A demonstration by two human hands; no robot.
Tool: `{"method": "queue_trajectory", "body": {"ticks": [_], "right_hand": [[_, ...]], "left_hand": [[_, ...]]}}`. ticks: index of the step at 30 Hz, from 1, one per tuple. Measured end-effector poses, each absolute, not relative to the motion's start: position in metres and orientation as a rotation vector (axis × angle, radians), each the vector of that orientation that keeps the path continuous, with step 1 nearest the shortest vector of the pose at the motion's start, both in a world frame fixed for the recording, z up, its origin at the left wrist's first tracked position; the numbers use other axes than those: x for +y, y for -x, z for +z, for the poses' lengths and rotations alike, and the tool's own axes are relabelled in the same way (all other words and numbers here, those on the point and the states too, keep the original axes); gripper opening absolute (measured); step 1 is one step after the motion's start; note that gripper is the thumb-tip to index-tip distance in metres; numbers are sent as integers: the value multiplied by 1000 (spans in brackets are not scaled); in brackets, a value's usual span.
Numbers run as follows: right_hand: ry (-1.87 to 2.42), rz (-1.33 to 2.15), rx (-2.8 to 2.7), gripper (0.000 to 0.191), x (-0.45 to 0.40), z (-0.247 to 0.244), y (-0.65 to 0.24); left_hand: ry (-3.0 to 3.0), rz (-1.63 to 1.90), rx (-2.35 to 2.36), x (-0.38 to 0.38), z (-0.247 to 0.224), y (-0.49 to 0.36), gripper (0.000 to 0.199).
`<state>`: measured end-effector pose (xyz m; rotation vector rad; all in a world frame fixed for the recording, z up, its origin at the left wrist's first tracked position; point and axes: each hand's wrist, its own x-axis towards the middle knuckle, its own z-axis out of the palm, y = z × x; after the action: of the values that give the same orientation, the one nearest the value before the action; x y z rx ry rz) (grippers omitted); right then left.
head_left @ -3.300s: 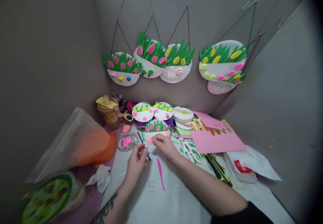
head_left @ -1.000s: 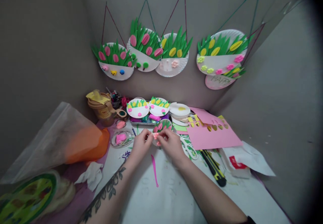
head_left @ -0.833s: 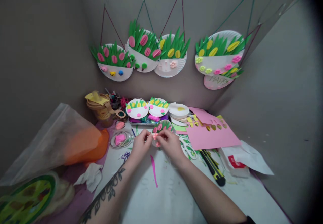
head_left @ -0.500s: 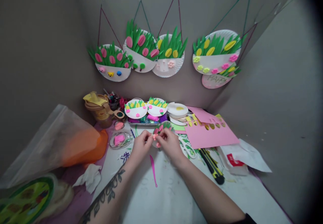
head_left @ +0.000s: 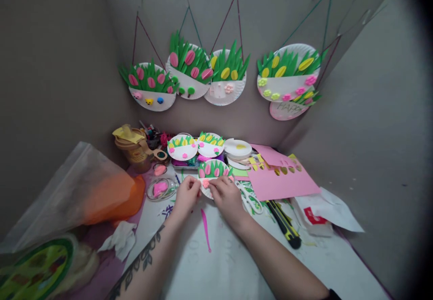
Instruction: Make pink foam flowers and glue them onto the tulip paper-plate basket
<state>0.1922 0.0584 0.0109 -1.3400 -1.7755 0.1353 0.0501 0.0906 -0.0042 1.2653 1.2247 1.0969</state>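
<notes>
Between my hands a small white paper plate (head_left: 215, 168) with green paper grass and pink paper tulips is tipped up to face me. My left hand (head_left: 188, 193) has its fingers pinched together at the plate's left edge. My right hand (head_left: 226, 197) covers the lower right of the plate, its fingertips against a coral clay flower (head_left: 205, 183) on the white front. Another coral piece shows partly above the right hand. On the table below lies a pink plastic clay tool (head_left: 205, 230).
Behind stand two finished small plates (head_left: 182, 150) on a tray of clay packs. Right: white scissors (head_left: 250, 200), a black-yellow cutter (head_left: 284, 224), pink paper (head_left: 277, 182). Left: a lidded cup (head_left: 132, 149), an orange clay bag (head_left: 111, 196), crumpled tissue (head_left: 121, 241). Decorated plates (head_left: 226, 93) hang above.
The plate has tilted up so that its front shows. The coral flower, earlier between both hands' fingertips, now lies against the plate's front. My hands are slightly farther apart.
</notes>
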Motion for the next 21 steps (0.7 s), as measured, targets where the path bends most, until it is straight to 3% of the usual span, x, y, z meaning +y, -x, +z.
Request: {"method": "queue_trajectory", "body": {"ticks": [5, 21], "right_hand": [[1403, -100, -1853, 18, 57, 8, -189], [1339, -214, -1802, 17, 58, 8, -191]], "left_hand": [[-1229, 1117, 1223, 91, -8, -52, 13], [-1223, 1117, 1220, 90, -7, -54, 12]]}}
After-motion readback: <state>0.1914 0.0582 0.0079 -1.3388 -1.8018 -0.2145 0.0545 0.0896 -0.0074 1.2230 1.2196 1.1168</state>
